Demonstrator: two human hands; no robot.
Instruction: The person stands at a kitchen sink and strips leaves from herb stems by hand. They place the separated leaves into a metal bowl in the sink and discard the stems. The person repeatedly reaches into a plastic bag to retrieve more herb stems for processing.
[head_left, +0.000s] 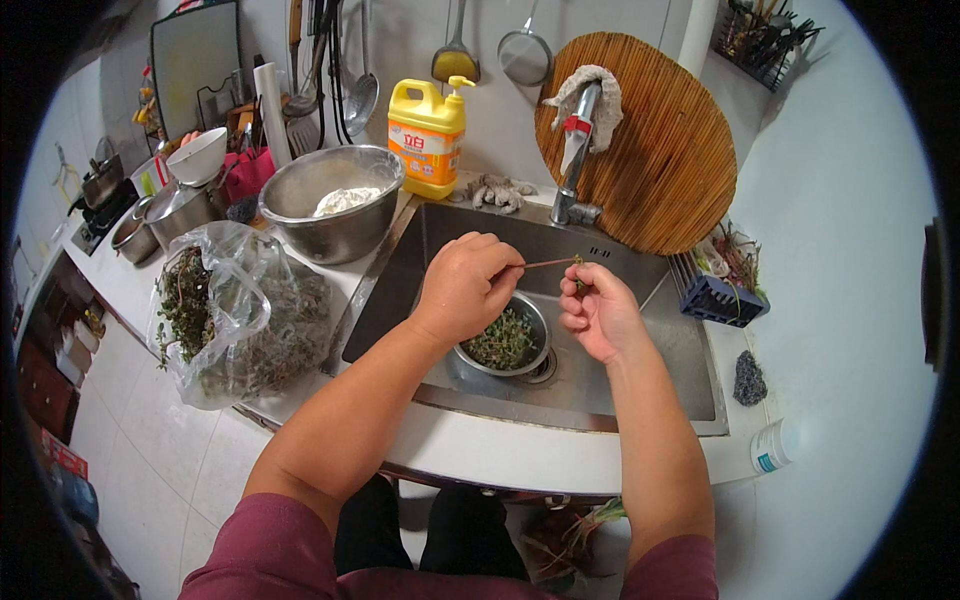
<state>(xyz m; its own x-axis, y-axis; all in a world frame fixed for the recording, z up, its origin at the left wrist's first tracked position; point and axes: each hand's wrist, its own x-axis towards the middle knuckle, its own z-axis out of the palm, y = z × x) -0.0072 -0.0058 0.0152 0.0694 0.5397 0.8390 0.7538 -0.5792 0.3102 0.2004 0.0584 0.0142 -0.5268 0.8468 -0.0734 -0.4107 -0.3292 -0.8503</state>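
Note:
My left hand (471, 281) pinches one end of a thin reddish plant stem (547, 262) over the sink. At the stem's other end, my right hand (598, 309) has its fingers closed on the small green tip. Below and between the hands, a round metal bowl (545, 321) holds green leafy sprigs (504, 341). It stands in the steel sink (600, 397), beside the drain. On the counter at the left lies an open clear plastic bag (259, 367) full of the same sort of leafy stems.
A large metal bowl (330, 232) with white dough or flour and a yellow detergent bottle (427, 142) stand behind the bag. The tap (576, 172), draped with a cloth, rises at the sink's back before a round slatted board (660, 150). A blue rack (720, 298) is at the right.

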